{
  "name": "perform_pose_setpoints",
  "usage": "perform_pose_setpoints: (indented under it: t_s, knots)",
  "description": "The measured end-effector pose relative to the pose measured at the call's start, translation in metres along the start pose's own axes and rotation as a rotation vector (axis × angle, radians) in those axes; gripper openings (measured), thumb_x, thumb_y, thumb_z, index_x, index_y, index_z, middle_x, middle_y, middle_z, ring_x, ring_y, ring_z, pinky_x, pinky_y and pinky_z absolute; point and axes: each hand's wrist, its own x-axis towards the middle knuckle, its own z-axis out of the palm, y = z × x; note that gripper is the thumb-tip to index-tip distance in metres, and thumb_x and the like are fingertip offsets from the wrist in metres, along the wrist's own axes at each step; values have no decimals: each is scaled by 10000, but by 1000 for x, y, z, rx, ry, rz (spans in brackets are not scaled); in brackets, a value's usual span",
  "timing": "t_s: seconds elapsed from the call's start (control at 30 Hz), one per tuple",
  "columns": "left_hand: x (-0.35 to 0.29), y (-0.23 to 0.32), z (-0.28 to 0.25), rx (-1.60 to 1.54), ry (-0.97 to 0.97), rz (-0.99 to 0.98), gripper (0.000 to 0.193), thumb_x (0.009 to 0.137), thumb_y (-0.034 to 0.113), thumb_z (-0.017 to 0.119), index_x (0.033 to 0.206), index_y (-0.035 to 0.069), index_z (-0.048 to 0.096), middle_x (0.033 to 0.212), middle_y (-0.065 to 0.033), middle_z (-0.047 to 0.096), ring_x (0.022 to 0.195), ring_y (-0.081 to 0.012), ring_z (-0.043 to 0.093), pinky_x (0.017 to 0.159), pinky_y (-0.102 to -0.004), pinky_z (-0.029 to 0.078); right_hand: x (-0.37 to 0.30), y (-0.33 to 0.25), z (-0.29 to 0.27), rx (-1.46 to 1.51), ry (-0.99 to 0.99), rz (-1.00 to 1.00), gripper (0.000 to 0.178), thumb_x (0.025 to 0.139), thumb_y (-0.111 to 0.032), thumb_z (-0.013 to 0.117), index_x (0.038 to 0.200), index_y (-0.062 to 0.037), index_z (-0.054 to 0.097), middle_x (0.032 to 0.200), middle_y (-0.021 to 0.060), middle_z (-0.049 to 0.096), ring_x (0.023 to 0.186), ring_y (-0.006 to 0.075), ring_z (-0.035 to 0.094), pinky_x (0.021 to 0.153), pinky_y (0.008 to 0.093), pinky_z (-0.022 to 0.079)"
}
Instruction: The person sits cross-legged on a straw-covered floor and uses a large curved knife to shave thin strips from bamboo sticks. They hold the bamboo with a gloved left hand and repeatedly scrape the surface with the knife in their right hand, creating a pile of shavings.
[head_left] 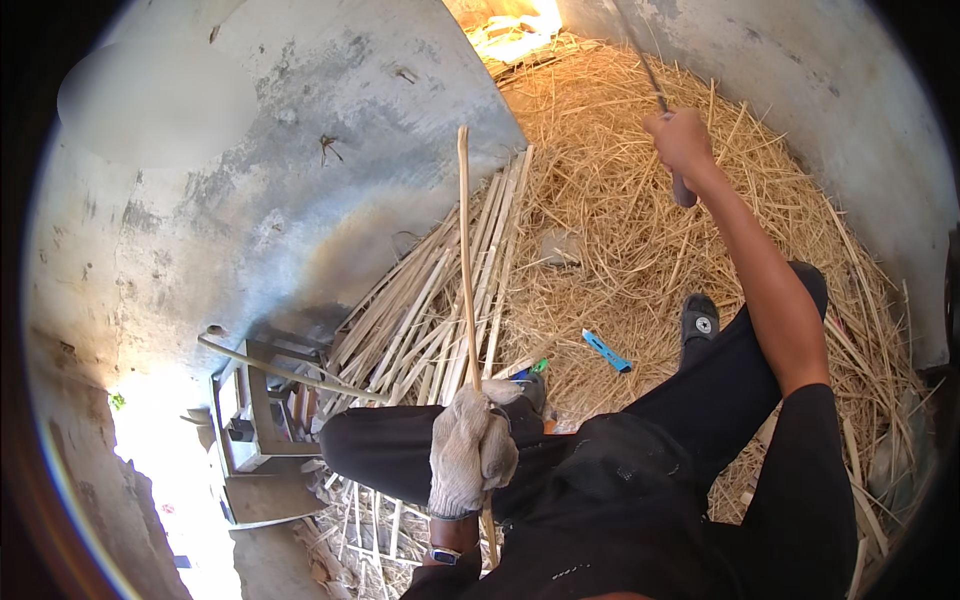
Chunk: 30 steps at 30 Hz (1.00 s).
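My left hand (473, 450), in a pale knitted work glove, is closed around a long light bamboo strip (465, 250). The strip stands nearly upright in the view, its top end far above the glove and its lower end coming out beneath it near my lap. Raised at the upper right, my bare right hand (684, 145) grips the handle of a long knife (655, 82). Its thin dark blade points up and away along the wall, seen nearly edge-on. The knife and the strip are well apart.
Long split strips (440, 290) lie in a pile to the left, by the grey wall (380, 110). Straw-like shavings (620, 190) cover the floor ahead. A blue flat tool (606, 350) lies near my shoe (699, 325). At the left stands a small frame-like stand (255, 410).
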Motion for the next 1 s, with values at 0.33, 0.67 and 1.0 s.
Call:
perform_pose_setpoints:
  t_s: [0.33,0.67,1.0]
  knots:
    - [-3,-21,-10,-678,-513,-85,450,1094,357,250,1133,-25,485,401,52,346,255,-70,307,247,-247,282,-92,-3,25,-273,-406,-782,210,801,-149,691,636,-71,588,501,6,500,421,106,382,420,324,314]
    - [-50,-42,-7,-375,-618,-1,411,998,293,573,1159,-84,594,441,5,416,335,-91,352,356,-266,331,-21,22,11,-191,-44,83,279,850,-207,642,635,-36,597,495,37,510,392,125,445,394,319,363]
    - [9,11,8,37,36,67,472,1033,344,506,1246,-76,543,479,22,392,344,-85,354,323,-240,283,-80,-11,-1,151,-442,37,224,913,-234,678,845,-47,574,519,-56,448,395,44,398,365,231,318]
